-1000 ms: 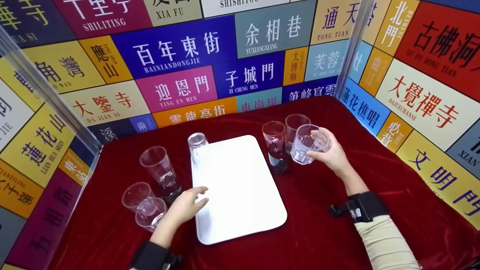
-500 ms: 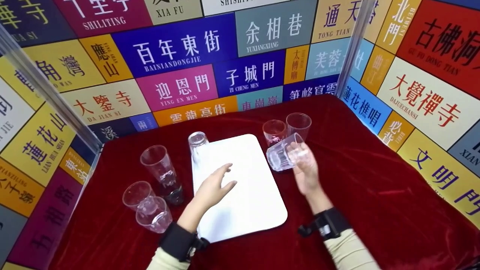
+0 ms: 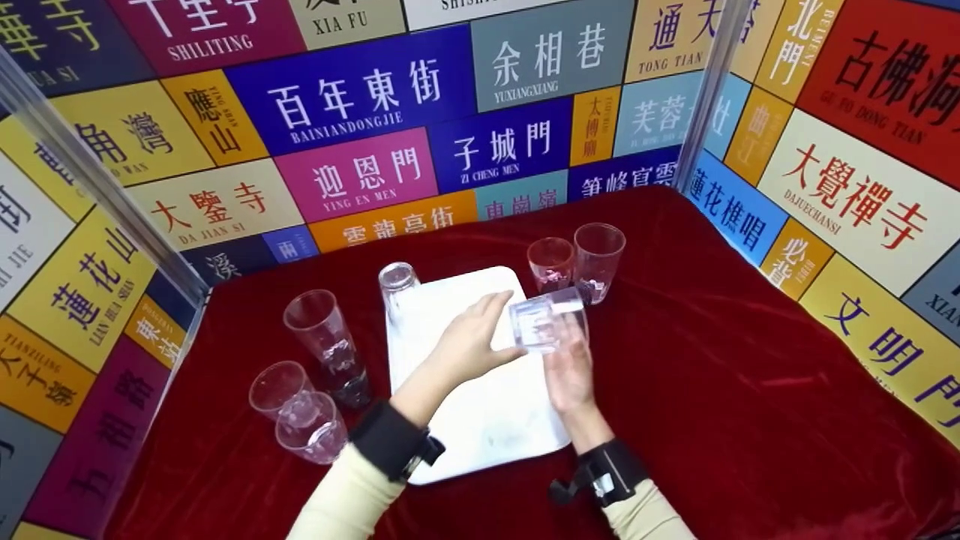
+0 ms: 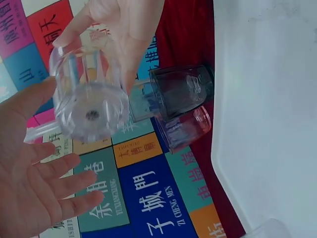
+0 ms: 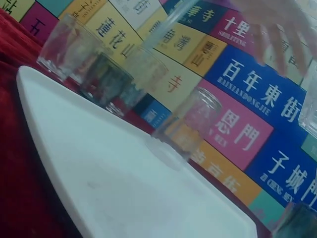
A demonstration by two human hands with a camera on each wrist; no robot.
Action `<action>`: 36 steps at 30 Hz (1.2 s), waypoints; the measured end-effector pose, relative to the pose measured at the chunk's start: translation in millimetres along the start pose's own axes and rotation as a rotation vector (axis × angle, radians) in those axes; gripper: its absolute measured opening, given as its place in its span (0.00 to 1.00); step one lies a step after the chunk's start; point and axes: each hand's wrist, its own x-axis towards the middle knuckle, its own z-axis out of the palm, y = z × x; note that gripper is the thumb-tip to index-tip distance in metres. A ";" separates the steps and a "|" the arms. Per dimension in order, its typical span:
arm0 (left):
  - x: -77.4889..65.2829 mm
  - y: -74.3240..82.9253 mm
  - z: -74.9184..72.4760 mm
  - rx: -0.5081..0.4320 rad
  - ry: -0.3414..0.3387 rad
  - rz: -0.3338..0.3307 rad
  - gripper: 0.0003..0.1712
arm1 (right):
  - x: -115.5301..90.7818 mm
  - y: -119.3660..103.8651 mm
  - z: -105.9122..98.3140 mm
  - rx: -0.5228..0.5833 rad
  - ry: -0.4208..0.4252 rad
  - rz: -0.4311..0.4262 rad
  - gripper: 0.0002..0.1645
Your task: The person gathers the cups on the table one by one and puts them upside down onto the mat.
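Note:
My right hand [image 3: 570, 367] grips a clear glass [image 3: 536, 322], tipped on its side above the right part of the white tray [image 3: 487, 427]. Its thick base faces my left hand [image 3: 472, 337], whose fingers are spread. In the left wrist view the left thumb lies right at the side of the glass [image 4: 91, 106], and the other left fingers [image 4: 69, 183] extend below it. An upside-down glass [image 3: 397, 279] stands on the tray's far left corner; the right wrist view shows this glass [image 5: 195, 119] too.
Left of the tray stand a tall glass [image 3: 313, 319] and two short clear glasses, one nearer [image 3: 311, 435] and one behind [image 3: 271, 382]. Beyond its right side stand a reddish glass [image 3: 551, 255], a clear glass [image 3: 600, 255] and a dark glass [image 4: 183, 91]. Red cloth [image 3: 712, 360] covers the table.
The right hand has carried its glass left toward the tray, turning it from near upright onto its side. My left hand has moved right and forward across the tray toward it.

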 end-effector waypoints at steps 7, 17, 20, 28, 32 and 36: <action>10.8 5.0 6.8 -0.020 -0.057 0.028 0.48 | -8.2 8.4 15.4 0.068 -0.019 0.085 0.39; 0.3 -9.2 8.3 -0.026 -0.012 0.049 0.45 | -8.7 9.0 16.3 -0.008 -0.107 0.178 0.51; -0.9 -19.0 -8.5 -0.032 -0.039 0.005 0.43 | -6.4 0.0 10.7 -0.067 -0.109 0.233 0.62; 3.1 -57.5 -45.5 0.367 -0.261 -0.158 0.38 | -4.5 -29.2 -15.0 -0.129 -0.118 0.171 0.57; 0.0 -76.4 -34.2 0.632 -0.384 -0.195 0.26 | -9.4 -34.2 -21.8 -0.108 -0.119 0.167 0.55; -3.1 -91.9 -16.6 0.808 -0.474 -0.229 0.16 | -15.0 -36.9 -26.8 -0.100 -0.117 0.165 0.51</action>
